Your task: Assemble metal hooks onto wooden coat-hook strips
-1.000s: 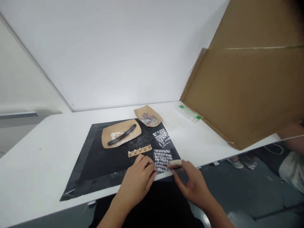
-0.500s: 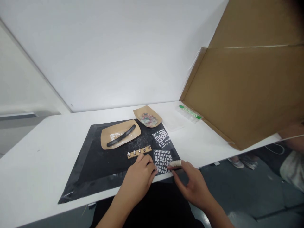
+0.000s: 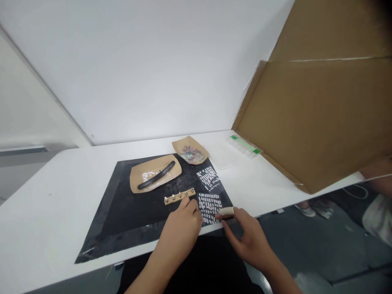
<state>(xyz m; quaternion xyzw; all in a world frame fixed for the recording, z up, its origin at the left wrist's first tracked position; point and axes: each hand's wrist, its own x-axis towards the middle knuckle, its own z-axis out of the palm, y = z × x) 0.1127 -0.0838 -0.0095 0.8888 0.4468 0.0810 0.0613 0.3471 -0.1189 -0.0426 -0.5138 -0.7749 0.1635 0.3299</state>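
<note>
My left hand (image 3: 183, 222) is curled near the front edge of the black mat (image 3: 128, 212), its fingertips pressed together and partly hidden. What they hold, if anything, I cannot make out. Just beyond it lies a narrow wooden strip (image 3: 176, 198) with several round metal knobs and small white bits on it. On the right, my right hand (image 3: 245, 237) has its index finger, wrapped in a pale finger cover (image 3: 226, 211), stretched out to the near group of small white pieces (image 3: 210, 204). Its thumb is slightly apart from that finger. Farther back is a second group of white pieces (image 3: 208, 177).
A brown paper tray (image 3: 134, 173) with white bits and a curved black bar (image 3: 157, 175) sits on the mat. Another paper tray (image 3: 200, 149) contains colourful small items. A clear green-labelled case (image 3: 245, 146) lies by tall cardboard (image 3: 321, 122). A person's arm (image 3: 378, 173) shows at far right.
My left hand has shifted slightly and rotated, its fingers bunching more upright beside the near white pieces. My right hand stays nearly in place.
</note>
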